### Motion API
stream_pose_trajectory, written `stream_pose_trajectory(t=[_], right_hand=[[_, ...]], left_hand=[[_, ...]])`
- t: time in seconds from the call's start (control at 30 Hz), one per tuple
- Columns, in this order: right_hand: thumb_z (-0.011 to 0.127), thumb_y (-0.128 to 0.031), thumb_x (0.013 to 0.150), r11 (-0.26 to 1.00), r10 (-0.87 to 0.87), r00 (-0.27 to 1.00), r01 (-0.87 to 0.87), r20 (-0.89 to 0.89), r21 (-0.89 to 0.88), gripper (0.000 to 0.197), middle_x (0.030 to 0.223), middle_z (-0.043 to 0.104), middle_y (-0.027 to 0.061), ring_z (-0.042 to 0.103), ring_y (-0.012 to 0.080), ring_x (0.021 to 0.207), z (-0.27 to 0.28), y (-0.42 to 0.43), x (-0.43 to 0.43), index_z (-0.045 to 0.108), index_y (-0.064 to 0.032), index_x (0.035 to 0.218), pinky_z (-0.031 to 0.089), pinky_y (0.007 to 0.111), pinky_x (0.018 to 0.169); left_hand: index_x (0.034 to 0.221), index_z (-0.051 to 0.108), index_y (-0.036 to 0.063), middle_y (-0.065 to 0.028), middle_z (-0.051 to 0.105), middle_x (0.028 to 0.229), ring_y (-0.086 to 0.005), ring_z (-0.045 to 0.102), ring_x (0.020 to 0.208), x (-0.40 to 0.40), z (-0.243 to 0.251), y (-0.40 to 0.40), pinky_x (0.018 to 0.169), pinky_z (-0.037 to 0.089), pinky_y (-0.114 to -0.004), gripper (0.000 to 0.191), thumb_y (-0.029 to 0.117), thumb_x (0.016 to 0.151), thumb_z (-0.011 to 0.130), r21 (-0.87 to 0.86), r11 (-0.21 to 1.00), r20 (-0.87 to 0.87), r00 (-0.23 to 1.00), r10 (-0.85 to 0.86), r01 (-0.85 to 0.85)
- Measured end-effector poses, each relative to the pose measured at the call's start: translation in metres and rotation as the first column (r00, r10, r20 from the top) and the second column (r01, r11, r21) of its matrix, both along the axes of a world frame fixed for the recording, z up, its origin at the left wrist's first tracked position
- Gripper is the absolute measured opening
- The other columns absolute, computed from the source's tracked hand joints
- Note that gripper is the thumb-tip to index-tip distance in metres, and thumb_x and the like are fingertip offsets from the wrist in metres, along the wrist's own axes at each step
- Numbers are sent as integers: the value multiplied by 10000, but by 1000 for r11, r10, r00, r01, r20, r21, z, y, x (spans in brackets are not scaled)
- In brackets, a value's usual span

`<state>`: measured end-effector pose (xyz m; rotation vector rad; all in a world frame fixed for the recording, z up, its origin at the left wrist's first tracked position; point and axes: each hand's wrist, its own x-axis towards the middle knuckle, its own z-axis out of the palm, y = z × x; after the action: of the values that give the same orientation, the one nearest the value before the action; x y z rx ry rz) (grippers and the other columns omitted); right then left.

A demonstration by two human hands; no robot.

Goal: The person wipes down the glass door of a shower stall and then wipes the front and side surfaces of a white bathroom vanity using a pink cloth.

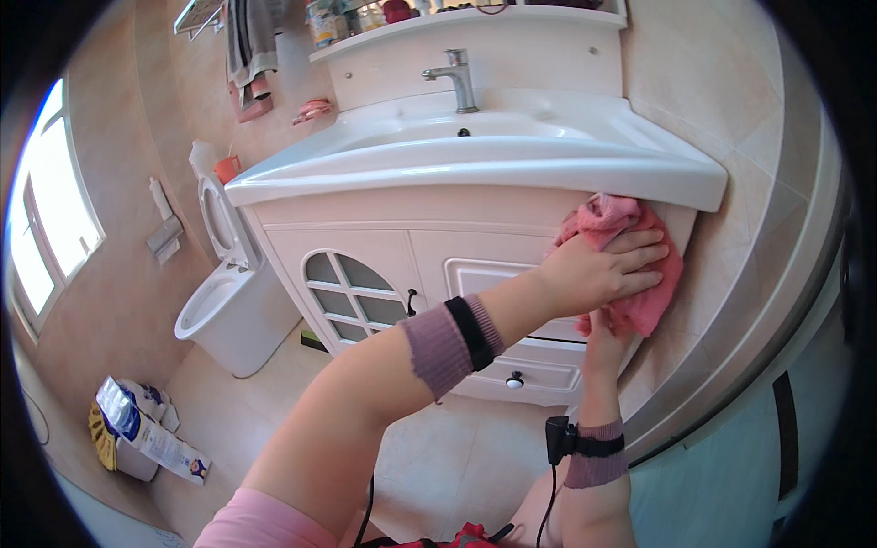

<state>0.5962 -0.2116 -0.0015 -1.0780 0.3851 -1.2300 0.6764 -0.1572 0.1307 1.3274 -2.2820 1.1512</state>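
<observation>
A pink cloth (651, 301) lies bunched against the right end of the white vanity cabinet (493, 212), just under the rim of the ceramic washbasin (466, 168). My left hand (606, 269) presses flat on the cloth with its fingers spread, pointing right. Below it, my right hand (606, 335) is at the cloth's lower edge; its fingers are mostly hidden by the cloth and my left hand, so its hold is unclear. Both wrists wear purple knitted bands with black straps. A chrome faucet (462, 82) stands at the back of the basin.
Left of the cabinet stands a white toilet (250, 322) with its lid up. A waste bin (133, 459) with packaging is at the lower left. A drawer with a round knob (514, 379) is beside my right forearm. A tiled wall (726, 274) borders the cabinet's right side. Bottles stand on the shelf (479, 15).
</observation>
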Motion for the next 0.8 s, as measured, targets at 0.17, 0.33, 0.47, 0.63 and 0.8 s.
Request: stream_pose_trajectory(t=[0.17, 0.33, 0.47, 0.63, 0.8], right_hand=[[577, -51, 941, 980, -145, 989, 146, 17, -134, 101, 887, 641, 62, 597, 139, 715, -17, -5, 14, 638, 20, 978, 509, 274, 619], [506, -69, 921, 941, -281, 958, 286, 51, -181, 132, 832, 605, 18, 558, 101, 722, -18, 6, 20, 633, -36, 939, 464, 234, 627], [505, -67, 901, 929, -353, 936, 351, 2, -116, 125, 756, 571, -9, 508, 73, 658, -9, 12, 19, 629, -73, 921, 409, 210, 581], [512, -73, 883, 918, -384, 922, 375, -56, -132, 131, 748, 586, -9, 511, 77, 657, -7, 7, 14, 637, -72, 922, 401, 214, 582], [538, -77, 879, 969, -241, 969, 237, -47, -64, 119, 751, 600, -1, 516, 76, 638, -7, 10, 8, 643, -72, 935, 396, 212, 573]], left_hand=[[1313, 633, 186, -57, 465, 1516, -250, 385, 1440, 39, -16, 65, 1179, 312, -476, 514, 145, 801, 624, 10, 999, -168, 984, 51, -50], [1355, 607, 164, -70, 464, 1516, -299, 386, 1434, 82, -34, 137, 1162, 335, -483, 558, 68, 806, 601, 31, 998, -374, 926, 56, -47], [1327, 634, 161, -87, 491, 1491, -308, 403, 1420, 117, -50, 196, 1151, 348, -485, 573, 45, 766, 636, -94, 980, -422, 899, 120, -175], [1288, 664, 146, -116, 504, 1476, -372, 415, 1405, 157, -82, 248, 1144, 346, -510, 645, 5, 665, 756, -212, 908, -580, 794, 182, -363], [1268, 664, 86, -146, 557, 1418, -365, 465, 1364, 176, -96, 278, 1123, 360, -502, 587, -14, 694, 738, -385, 805, -686, 724, 77, -451]])
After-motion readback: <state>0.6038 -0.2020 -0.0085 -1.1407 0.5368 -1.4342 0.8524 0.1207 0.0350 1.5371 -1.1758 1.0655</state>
